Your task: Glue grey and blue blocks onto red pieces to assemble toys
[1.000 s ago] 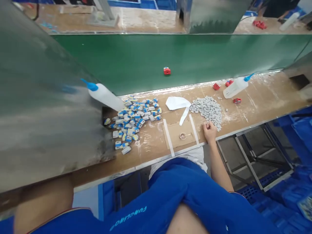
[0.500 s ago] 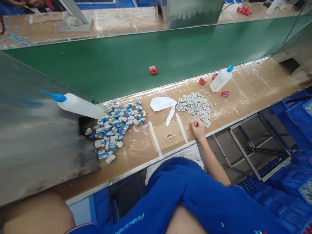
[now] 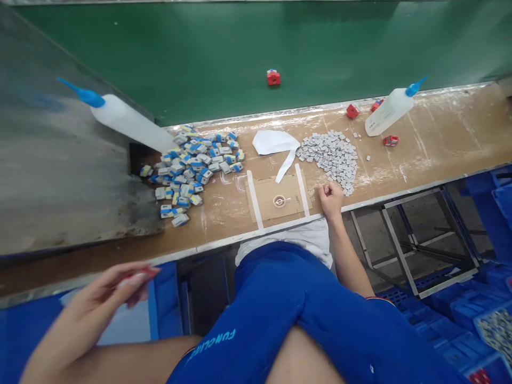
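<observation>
My right hand [image 3: 330, 196] rests as a loose fist on the wooden bench [image 3: 432, 144], at the near edge of a heap of small grey parts [image 3: 331, 153]; what it holds cannot be seen. My left hand [image 3: 106, 298] is low at the left, below the bench edge, pinching a small red part [image 3: 141, 274] between its fingers. A cardboard pad [image 3: 279, 197] framed by white tape strips lies in front of me, with a small round ring [image 3: 279, 201] on it. A pile of blue, white and yellow parts [image 3: 192, 170] lies to the left.
A green conveyor belt [image 3: 200, 58] runs behind the bench, carrying one red part [image 3: 273, 78]. Two squeeze bottles with blue nozzles lie on the bench, one at the left [image 3: 128, 120] and one at the right [image 3: 390, 109]. A white cloth [image 3: 276, 144] and loose red parts [image 3: 352, 111] lie nearby. Blue crates [image 3: 492, 314] stand below.
My left hand has come up into view at the lower left with a red part in it. My head has tilted down. The right hand has stayed by the grey heap.
</observation>
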A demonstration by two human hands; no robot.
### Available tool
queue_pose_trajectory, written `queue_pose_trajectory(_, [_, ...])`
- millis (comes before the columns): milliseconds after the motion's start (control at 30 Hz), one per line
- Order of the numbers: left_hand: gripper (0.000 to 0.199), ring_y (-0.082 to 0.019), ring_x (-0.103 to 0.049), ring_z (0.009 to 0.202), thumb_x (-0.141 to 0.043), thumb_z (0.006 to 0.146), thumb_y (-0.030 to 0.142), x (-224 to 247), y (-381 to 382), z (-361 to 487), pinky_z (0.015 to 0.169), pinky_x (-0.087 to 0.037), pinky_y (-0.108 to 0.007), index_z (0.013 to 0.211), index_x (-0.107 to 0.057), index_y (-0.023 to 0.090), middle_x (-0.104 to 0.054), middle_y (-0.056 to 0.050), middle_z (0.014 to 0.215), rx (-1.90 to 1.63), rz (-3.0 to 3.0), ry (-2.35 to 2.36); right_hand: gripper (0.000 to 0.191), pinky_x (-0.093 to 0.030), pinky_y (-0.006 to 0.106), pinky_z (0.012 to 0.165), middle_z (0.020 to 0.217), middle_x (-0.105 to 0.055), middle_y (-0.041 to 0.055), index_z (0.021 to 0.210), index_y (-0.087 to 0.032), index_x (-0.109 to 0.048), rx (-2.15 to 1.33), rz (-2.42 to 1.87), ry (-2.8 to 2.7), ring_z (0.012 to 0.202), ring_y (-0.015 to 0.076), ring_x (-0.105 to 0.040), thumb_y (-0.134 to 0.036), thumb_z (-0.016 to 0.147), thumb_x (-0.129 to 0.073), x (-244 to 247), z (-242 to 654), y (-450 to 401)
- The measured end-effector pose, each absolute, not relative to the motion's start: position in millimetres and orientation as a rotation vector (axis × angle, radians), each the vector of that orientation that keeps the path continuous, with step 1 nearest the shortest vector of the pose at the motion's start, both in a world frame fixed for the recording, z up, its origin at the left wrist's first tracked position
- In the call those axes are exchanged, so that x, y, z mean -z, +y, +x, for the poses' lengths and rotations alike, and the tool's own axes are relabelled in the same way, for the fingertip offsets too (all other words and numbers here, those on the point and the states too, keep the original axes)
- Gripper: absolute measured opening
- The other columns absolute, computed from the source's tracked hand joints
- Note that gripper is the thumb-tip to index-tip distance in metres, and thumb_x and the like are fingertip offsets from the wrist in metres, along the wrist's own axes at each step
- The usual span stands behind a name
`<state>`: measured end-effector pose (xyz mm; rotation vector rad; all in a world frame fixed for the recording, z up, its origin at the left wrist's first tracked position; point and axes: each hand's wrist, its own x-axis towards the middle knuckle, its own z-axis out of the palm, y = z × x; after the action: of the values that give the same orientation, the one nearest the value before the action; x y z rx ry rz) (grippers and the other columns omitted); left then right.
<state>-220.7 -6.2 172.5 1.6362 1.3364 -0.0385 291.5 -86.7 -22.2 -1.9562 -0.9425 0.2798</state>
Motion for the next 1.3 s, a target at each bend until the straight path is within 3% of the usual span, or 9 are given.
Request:
queue_pose_trajectory(33, [0.012,-0.017,-0.069,0.078,-0.064,0.104,0.060,-160.9,-8.9,-210.4,0.070,-0.061,-0.030,0.107,-0.076,0.059,-0.082,0.018,0.101,-0.021,1.592,1.371,0.048,-0.033,0.032,0.066,0.061,-0.037,-0.0080,0.068,-0.030,-0.032,-0.271,-1.951,-0.947,0.061,0.0140,-0.035,-0.053,0.098,-0.061,22.4,292.2,-86.5])
queue_pose_trajectory(133, [0.030,-0.020,-0.070,0.077,-0.076,0.092,0.067,-126.9,-4.5,-162.3,0.068,-0.059,-0.031,0.106,-0.083,0.042,-0.083,0.004,0.096,-0.060,1.501,1.174,0.051,-0.032,0.032,0.065,0.062,-0.035,-0.0084,0.068,-0.030,-0.032,-0.246,-1.936,-0.959,0.062,0.0138,-0.034,-0.061,0.099,-0.059,21.7,293.4,-86.6])
queue_pose_trajectory(300, [0.065,-0.030,-0.071,0.122,-0.089,0.080,0.064,-81.3,24.5,-84.0,0.110,-0.058,-0.040,0.126,-0.081,0.019,-0.076,-0.014,0.130,-0.292,1.606,0.795,0.058,-0.030,0.032,0.064,0.063,-0.033,-0.0096,0.070,-0.031,-0.031,-0.198,-1.929,-0.951,0.062,0.0135,-0.032,-0.074,0.097,-0.058,20.0,292.0,-88.1])
queue_pose_trajectory(533, [0.070,-0.019,-0.078,0.089,-0.089,0.088,0.046,-60.4,29.8,-33.0,0.086,-0.066,-0.036,0.149,-0.067,0.020,-0.075,-0.020,0.140,-0.263,1.173,0.448,0.061,-0.027,0.033,0.061,0.063,-0.032,-0.0102,0.068,-0.031,-0.034,-0.152,-1.928,-0.944,0.059,0.0119,-0.030,-0.078,0.093,-0.063,20.8,289.4,-90.1])
queue_pose_trajectory(667, [0.059,-0.017,-0.079,0.100,-0.096,0.083,0.039,-59.7,26.6,-20.7,0.086,-0.065,-0.028,0.132,-0.070,0.017,-0.076,-0.020,0.141,-0.312,1.101,0.437,0.062,-0.033,0.032,0.063,0.065,-0.035,-0.0094,0.070,-0.030,-0.033,-0.132,-1.891,-0.937,0.061,0.0124,-0.035,-0.080,0.095,-0.061,20.2,290.3,-87.7])
queue_pose_trajectory(800, [0.061,-0.016,-0.078,0.085,-0.096,0.081,0.052,-56.4,20.9,-15.3,0.080,-0.066,-0.031,0.122,-0.070,0.016,-0.082,-0.019,0.128,-0.315,0.974,0.461,0.060,-0.042,0.032,0.066,0.071,-0.041,-0.0072,0.077,-0.030,-0.035,-0.128,-1.799,-0.948,0.065,0.0135,-0.045,-0.082,0.098,-0.056,6.0,278.9,-94.5])
queue_pose_trajectory(967, [0.064,-0.018,-0.081,0.080,-0.081,0.091,0.069,-51.2,9.6,-9.8,0.073,-0.063,-0.029,0.125,-0.072,0.016,-0.084,-0.017,0.116,-0.314,0.877,0.446,0.038,-0.053,0.032,0.065,0.095,-0.066,0.0009,0.110,-0.027,-0.064,-0.348,-1.576,-1.262,0.074,0.0153,-0.063,-0.059,0.096,-0.079,-39.0,231.0,-115.3])
queue_pose_trajectory(1067, [0.065,-0.018,-0.079,0.080,-0.076,0.093,0.074,-49.9,4.3,-6.4,0.073,-0.062,-0.028,0.121,-0.075,0.016,-0.083,-0.011,0.098,-0.272,0.884,0.400,0.050,-0.062,0.035,0.073,0.117,-0.071,0.0059,0.140,-0.032,-0.064,-0.484,-1.395,-1.608,0.090,0.0201,-0.071,-0.044,0.095,-0.085,-60.7,203.7,-115.6])
queue_pose_trajectory(1300, [0.068,-0.019,-0.077,0.094,-0.080,0.089,0.073,-41.8,-9.8,-2.8,0.087,-0.063,-0.031,0.127,-0.072,0.017,-0.080,-0.011,0.112,-0.357,0.987,0.450,0.031,-0.067,0.040,0.079,0.115,-0.073,0.0061,0.131,-0.032,-0.067,-0.382,-1.416,-1.717,0.103,0.0239,-0.075,-0.029,0.102,-0.076,-49.0,185.7,-104.7])
